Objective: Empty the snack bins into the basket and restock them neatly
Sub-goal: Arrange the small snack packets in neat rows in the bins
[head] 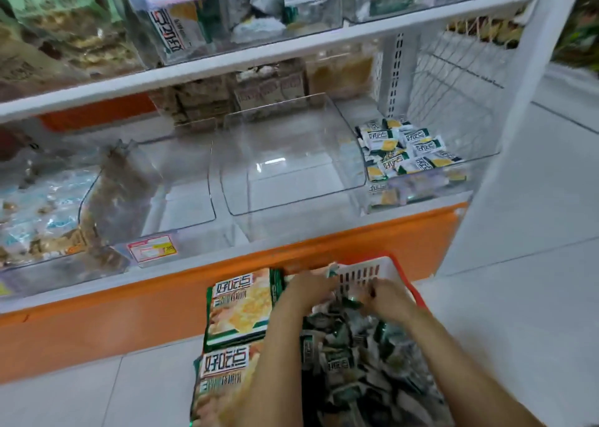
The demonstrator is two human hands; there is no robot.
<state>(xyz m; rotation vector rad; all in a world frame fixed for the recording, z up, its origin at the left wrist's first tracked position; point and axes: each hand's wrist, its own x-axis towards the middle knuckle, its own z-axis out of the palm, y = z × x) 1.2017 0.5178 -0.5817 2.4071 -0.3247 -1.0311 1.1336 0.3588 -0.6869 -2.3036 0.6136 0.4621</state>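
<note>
A white basket with a red rim [372, 272] stands on the floor against the orange shelf base, heaped with small green-and-white snack packets [353, 355]. Both my hands are down in that heap at the far end of the basket: my left hand [308, 288] and my right hand [387, 297] each have fingers curled into the packets. On the lowest shelf, two clear bins [291, 167] hold nothing, and the bin to their right [418, 154] holds several of the same small packets. Two large bags [240, 306] of the same snack lie left of the basket.
The orange shelf base [129, 323] runs across in front of me. The left bin [42, 206] holds other wrapped snacks, and a price tag [152, 248] sits on the shelf front. Upper bins are full. A white post [518, 118] closes the shelf's right end; tiled floor lies beyond.
</note>
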